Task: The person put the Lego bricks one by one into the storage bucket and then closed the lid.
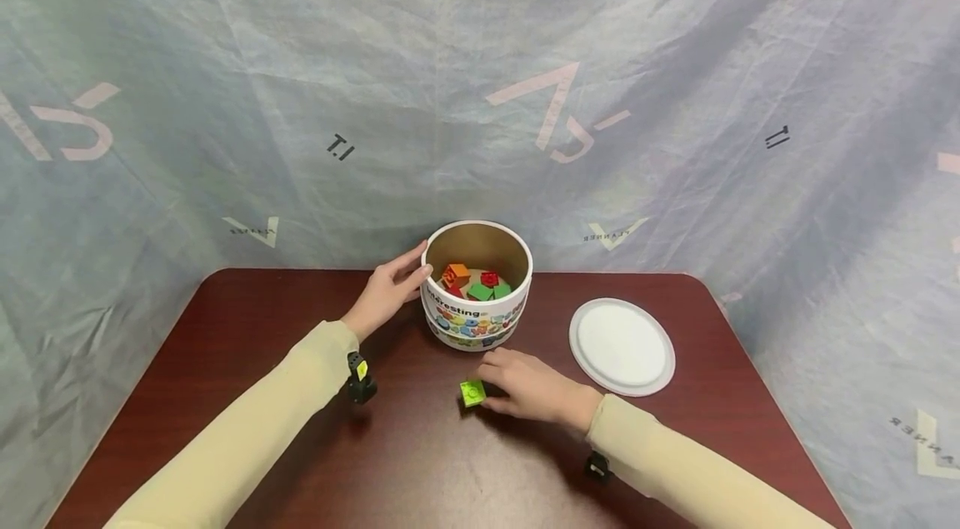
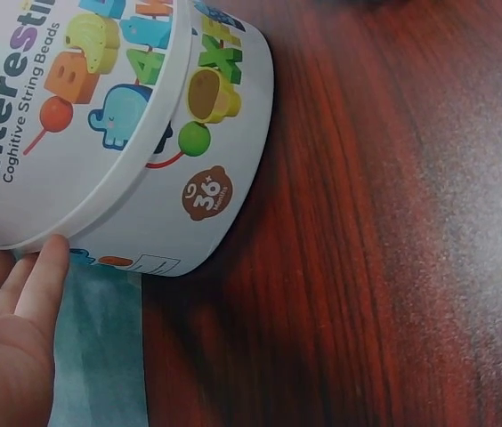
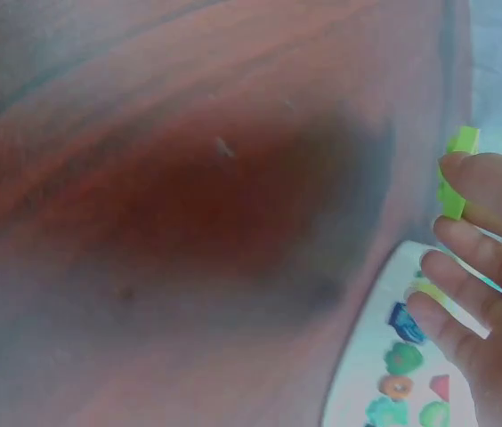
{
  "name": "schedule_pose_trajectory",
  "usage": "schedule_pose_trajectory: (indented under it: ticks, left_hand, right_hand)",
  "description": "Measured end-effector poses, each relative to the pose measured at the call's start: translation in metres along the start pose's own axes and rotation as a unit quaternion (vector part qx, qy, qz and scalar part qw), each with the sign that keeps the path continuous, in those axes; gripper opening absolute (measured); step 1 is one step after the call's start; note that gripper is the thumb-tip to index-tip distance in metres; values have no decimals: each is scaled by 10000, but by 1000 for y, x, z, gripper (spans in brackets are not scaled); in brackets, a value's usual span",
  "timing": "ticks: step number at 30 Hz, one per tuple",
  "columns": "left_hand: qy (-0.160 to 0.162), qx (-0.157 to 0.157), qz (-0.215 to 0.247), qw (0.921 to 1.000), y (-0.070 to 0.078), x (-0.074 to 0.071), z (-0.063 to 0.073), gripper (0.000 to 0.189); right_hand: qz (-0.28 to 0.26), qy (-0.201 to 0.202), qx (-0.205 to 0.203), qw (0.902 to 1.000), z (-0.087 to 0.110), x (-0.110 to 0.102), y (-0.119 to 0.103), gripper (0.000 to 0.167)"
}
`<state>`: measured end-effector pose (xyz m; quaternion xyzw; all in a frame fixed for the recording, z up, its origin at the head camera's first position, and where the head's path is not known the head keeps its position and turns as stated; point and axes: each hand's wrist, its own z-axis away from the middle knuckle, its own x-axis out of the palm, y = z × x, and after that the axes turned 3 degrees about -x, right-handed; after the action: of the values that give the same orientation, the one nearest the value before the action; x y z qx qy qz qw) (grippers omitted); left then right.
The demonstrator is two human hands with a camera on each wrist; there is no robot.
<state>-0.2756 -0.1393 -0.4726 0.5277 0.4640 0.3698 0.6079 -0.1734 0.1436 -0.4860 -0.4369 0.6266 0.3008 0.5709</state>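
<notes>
A white round bucket (image 1: 476,314) printed with colourful beads stands on the table, its top uncovered. Several orange, red and green blocks (image 1: 481,291) lie inside it. At the bucket's left side, my left hand (image 1: 384,292) touches the wall near the rim; in the left wrist view its fingers (image 2: 44,285) lie straight along the side. My right hand (image 1: 528,386) pinches a lime-green toy block (image 1: 472,393) between thumb and fingers, in front of the bucket. The right wrist view shows the thumb (image 3: 482,178) on the block's face, with the other fingers spread below.
A white round lid (image 1: 622,346) lies on the table to the right of the bucket, beyond my right wrist. The dark red wooden table (image 1: 270,329) meets a hanging grey fabric sheet (image 1: 420,112) at its back edge.
</notes>
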Motion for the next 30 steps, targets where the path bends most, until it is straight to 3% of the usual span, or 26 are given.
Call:
schedule_pose_trajectory:
  ticks: [8,18,26,30]
  left_hand:
    - [17,-18,-32,10000,0,0,0,62]
    - [-14,21,-1,10000,0,0,0,62]
    - [55,-28,-8,10000,2,-1,1,62]
    - [49,-50,-22,10000,2,-1,0,63]
  right_hand:
    - [-235,296,3,9993,-1,-30,2,31]
    - [-10,436,-155,9989,-13,-66,-1,35]
    - [85,958,-102,9953,-23,-102,12,37]
    - [194,1013,21,9947,-30,-121,25,37]
